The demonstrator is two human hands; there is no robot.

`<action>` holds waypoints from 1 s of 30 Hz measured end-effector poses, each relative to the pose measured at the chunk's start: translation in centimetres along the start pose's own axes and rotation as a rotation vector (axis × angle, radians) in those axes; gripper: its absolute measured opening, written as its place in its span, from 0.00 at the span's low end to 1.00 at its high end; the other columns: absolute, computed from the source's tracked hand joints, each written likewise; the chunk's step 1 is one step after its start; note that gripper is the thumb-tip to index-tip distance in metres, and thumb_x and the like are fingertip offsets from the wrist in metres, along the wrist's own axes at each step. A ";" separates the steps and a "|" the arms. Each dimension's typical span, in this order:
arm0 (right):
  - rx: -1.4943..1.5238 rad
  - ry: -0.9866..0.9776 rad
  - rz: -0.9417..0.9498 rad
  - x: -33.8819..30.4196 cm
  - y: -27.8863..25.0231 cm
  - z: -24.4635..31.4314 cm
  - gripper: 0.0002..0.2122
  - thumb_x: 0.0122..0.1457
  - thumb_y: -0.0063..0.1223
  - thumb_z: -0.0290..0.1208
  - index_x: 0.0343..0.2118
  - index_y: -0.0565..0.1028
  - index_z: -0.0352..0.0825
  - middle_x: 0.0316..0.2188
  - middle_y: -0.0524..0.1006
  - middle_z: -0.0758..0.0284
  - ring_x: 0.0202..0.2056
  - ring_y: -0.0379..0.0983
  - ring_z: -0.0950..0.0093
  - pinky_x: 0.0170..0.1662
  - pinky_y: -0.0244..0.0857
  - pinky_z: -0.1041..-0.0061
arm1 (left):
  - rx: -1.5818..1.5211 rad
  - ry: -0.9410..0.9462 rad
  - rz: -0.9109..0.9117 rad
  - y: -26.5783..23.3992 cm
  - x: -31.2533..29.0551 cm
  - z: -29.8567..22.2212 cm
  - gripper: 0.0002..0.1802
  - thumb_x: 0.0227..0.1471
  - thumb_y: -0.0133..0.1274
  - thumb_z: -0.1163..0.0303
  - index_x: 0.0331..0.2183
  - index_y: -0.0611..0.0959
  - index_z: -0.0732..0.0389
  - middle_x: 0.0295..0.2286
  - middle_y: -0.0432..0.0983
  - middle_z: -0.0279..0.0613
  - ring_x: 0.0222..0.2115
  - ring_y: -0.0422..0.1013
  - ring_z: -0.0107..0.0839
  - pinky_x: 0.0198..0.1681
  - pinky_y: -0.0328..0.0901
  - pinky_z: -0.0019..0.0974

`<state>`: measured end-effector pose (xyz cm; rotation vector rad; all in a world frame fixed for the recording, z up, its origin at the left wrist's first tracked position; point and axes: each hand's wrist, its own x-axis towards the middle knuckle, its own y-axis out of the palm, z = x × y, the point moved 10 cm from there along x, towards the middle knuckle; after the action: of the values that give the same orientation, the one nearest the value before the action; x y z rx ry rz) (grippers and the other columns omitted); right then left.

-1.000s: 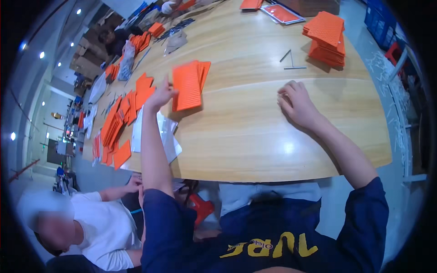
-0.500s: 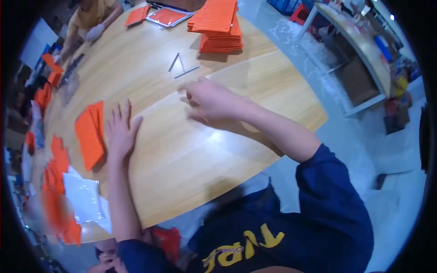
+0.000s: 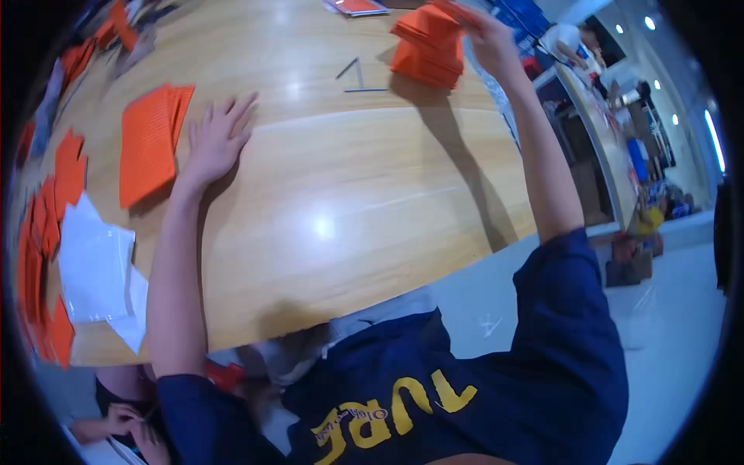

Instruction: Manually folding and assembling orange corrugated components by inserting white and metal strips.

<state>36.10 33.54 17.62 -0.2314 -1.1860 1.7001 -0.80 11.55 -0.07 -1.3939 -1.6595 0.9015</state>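
Note:
My right hand (image 3: 488, 37) reaches to the far right of the table, its fingers closed on the top edge of an orange ribbed piece (image 3: 448, 11). Beneath it stands a stack of the same orange pieces (image 3: 425, 58). Flat on the table, fingers spread, rests my left hand (image 3: 219, 139); nothing is in it. Just left of that hand lies a small pile of orange ribbed pieces (image 3: 147, 147), slightly fanned. Thin grey strips (image 3: 359, 75) lie on the table left of the tall stack.
White plastic bags (image 3: 97, 263) and scattered orange pieces (image 3: 48, 217) cover the table's left end. Another person's hands (image 3: 128, 422) show below the table at lower left. A tray with an orange piece (image 3: 358, 7) sits at the far edge. Another worktable (image 3: 593, 116) stands to the right.
My right hand has moved from the middle of the table to the top of the orange stack and closed there. My left hand stays flat beside the small pile. The view has shifted.

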 end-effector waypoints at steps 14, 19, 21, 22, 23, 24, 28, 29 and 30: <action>1.743 0.401 0.051 -12.7 23.9 13.6 0.20 0.71 0.43 0.43 0.57 0.65 0.33 0.52 0.74 0.60 0.48 0.76 0.67 0.54 0.71 0.63 | -1.463 0.171 0.109 0.1 -2.3 -6.8 0.24 0.63 0.51 0.69 0.58 0.70 0.63 0.51 0.75 0.46 0.44 0.73 0.28 0.46 0.68 0.32; 1.419 0.318 0.463 -15.5 26.4 16.6 0.23 0.71 0.44 0.45 0.57 0.65 0.29 0.54 0.71 0.53 0.52 0.73 0.66 0.56 0.70 0.66 | -1.519 0.037 -0.053 -0.9 -1.3 -3.0 0.23 0.62 0.52 0.71 0.57 0.68 0.63 0.47 0.77 0.45 0.43 0.75 0.27 0.48 0.70 0.33; 1.327 0.239 0.454 -15.3 25.9 17.2 0.24 0.70 0.45 0.46 0.57 0.66 0.28 0.54 0.71 0.52 0.53 0.73 0.66 0.58 0.69 0.65 | -1.427 0.081 -0.040 -1.1 -1.8 -4.1 0.24 0.61 0.54 0.72 0.57 0.68 0.62 0.45 0.77 0.44 0.41 0.74 0.28 0.44 0.69 0.31; 1.280 0.201 0.448 -15.2 25.6 17.4 0.25 0.70 0.45 0.47 0.57 0.66 0.28 0.54 0.71 0.51 0.53 0.72 0.66 0.59 0.68 0.64 | -1.382 0.104 -0.032 -1.2 -2.0 -4.7 0.25 0.61 0.55 0.72 0.57 0.68 0.62 0.44 0.76 0.44 0.40 0.74 0.28 0.42 0.68 0.30; 1.232 0.164 0.441 -15.2 25.3 17.6 0.25 0.70 0.45 0.47 0.58 0.66 0.28 0.54 0.70 0.50 0.54 0.72 0.66 0.59 0.67 0.64 | -1.339 0.128 -0.022 -1.3 -2.2 -5.3 0.25 0.60 0.56 0.72 0.57 0.68 0.61 0.43 0.76 0.44 0.39 0.74 0.28 0.40 0.67 0.29; 1.234 0.168 0.441 -15.0 24.9 17.4 0.25 0.70 0.45 0.47 0.58 0.66 0.28 0.54 0.70 0.50 0.54 0.72 0.66 0.59 0.67 0.64 | -1.340 0.124 -0.020 -1.5 -2.4 -5.3 0.25 0.60 0.56 0.72 0.57 0.68 0.61 0.43 0.76 0.44 0.39 0.74 0.28 0.40 0.67 0.29; 1.823 0.437 0.824 -15.5 25.0 16.8 0.27 0.69 0.45 0.50 0.59 0.66 0.30 0.54 0.72 0.53 0.53 0.72 0.67 0.58 0.66 0.62 | -1.419 0.090 0.153 -0.8 -3.5 -6.1 0.28 0.58 0.56 0.75 0.58 0.67 0.62 0.42 0.76 0.45 0.36 0.75 0.27 0.35 0.68 0.27; 1.822 0.443 0.814 -15.5 24.9 16.3 0.27 0.69 0.45 0.50 0.59 0.66 0.30 0.54 0.72 0.53 0.53 0.72 0.67 0.58 0.66 0.62 | -1.424 0.092 0.163 -0.9 -3.5 -6.6 0.28 0.58 0.56 0.75 0.58 0.67 0.62 0.42 0.76 0.45 0.36 0.75 0.27 0.35 0.68 0.27; 1.790 0.475 0.752 -15.4 25.0 15.4 0.27 0.68 0.45 0.50 0.60 0.66 0.32 0.54 0.72 0.54 0.53 0.72 0.67 0.58 0.66 0.63 | -1.409 0.106 0.188 -1.1 -3.7 -7.4 0.28 0.58 0.56 0.76 0.58 0.67 0.62 0.42 0.77 0.44 0.36 0.74 0.27 0.35 0.68 0.27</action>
<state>18.33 11.76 0.05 0.0866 1.0947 2.4649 5.66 8.04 3.76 -2.4111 -2.1447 -0.4793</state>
